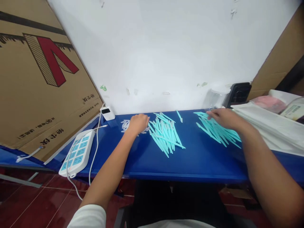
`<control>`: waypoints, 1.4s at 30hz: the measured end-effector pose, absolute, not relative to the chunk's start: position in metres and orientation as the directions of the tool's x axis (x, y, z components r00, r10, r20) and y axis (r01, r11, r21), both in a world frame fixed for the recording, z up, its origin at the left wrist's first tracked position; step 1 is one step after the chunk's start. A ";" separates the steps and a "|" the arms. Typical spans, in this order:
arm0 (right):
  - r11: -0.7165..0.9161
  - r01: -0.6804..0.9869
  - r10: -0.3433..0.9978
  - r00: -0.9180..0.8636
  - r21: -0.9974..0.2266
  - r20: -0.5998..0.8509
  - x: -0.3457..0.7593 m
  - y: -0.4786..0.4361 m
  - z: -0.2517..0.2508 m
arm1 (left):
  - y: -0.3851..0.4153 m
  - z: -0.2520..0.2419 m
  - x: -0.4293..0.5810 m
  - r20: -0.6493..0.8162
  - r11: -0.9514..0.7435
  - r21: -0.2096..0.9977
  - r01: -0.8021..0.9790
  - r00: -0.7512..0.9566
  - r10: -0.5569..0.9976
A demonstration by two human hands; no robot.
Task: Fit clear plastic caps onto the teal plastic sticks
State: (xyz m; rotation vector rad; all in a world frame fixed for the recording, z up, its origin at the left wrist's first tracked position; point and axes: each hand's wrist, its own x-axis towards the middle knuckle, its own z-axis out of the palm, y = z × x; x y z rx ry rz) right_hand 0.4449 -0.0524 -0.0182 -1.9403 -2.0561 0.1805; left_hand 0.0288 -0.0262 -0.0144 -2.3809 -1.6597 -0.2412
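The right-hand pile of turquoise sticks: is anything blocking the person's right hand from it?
Nothing visible is. The right hand is at the far end of the turquoise sticks, though whether it touches them is unclear. The clear jar stands behind, near the wall.

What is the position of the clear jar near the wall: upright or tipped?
Upright: the clear jar has its white lid on top.

Worktop (201, 164): power strip (79, 150) placed at left end; small pieces (124, 125) laid left of first stick pile (163, 133); second stick pile (217, 131) set rightward; jar (214, 98) stood at back edge.
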 end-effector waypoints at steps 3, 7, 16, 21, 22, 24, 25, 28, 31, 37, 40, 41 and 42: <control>-0.228 0.963 0.968 0.240 -0.143 0.078 0.474 -0.051 -0.027 | -0.018 -0.013 0.010 0.203 -0.135 -0.187 0.973 0.173 0.964; -0.259 0.965 0.929 0.257 -0.030 0.268 0.466 -0.056 -0.027 | -0.017 -0.010 0.003 0.220 -0.064 -0.164 0.984 0.099 0.971; 0.044 0.977 0.999 -0.041 -0.207 0.019 0.351 0.007 -0.032 | -0.024 -0.021 0.028 0.331 -0.230 -0.054 0.972 0.234 0.914; -0.051 0.967 0.999 0.046 -0.251 -0.026 0.320 0.030 -0.047 | -0.030 -0.029 0.043 0.337 -0.463 0.052 0.885 0.421 0.842; -0.042 0.964 0.999 0.037 -0.264 -0.022 0.320 0.028 -0.047 | -0.032 -0.030 0.047 0.346 -0.509 0.085 0.856 0.454 0.821; 0.001 0.954 1.000 0.001 -0.300 0.003 0.323 0.017 -0.042 | -0.038 -0.033 0.056 0.367 -0.583 0.176 0.793 0.497 0.786; 0.040 0.928 0.999 -0.030 -0.369 0.032 0.323 0.009 -0.039 | -0.041 -0.035 0.061 0.376 -0.609 0.234 0.758 0.507 0.775; 0.208 0.603 0.978 -0.136 -0.770 0.157 0.318 -0.021 -0.028 | -0.052 -0.040 0.076 0.376 -0.648 0.437 0.624 0.528 0.762; 0.262 0.231 0.948 -0.244 -0.937 0.205 0.301 -0.046 -0.023 | -0.058 -0.045 0.087 0.370 -0.642 0.607 0.468 0.549 0.750; 0.295 0.040 0.951 -0.113 -0.955 0.289 0.299 -0.047 -0.010 | -0.056 -0.039 0.088 0.325 -0.549 0.789 0.277 0.570 0.755; 0.373 0.088 0.920 0.093 -0.924 0.380 0.337 -0.042 0.008 | -0.055 -0.032 0.080 0.311 -0.581 0.737 0.346 0.589 0.746; 0.403 0.195 0.895 0.119 -0.894 0.430 0.354 -0.043 0.013 | -0.055 -0.030 0.077 0.324 -0.616 0.672 0.411 0.584 0.744; 0.397 0.330 0.880 0.129 -0.857 0.457 0.371 -0.045 0.016 | -0.055 -0.029 0.075 0.340 -0.648 0.584 0.489 0.577 0.742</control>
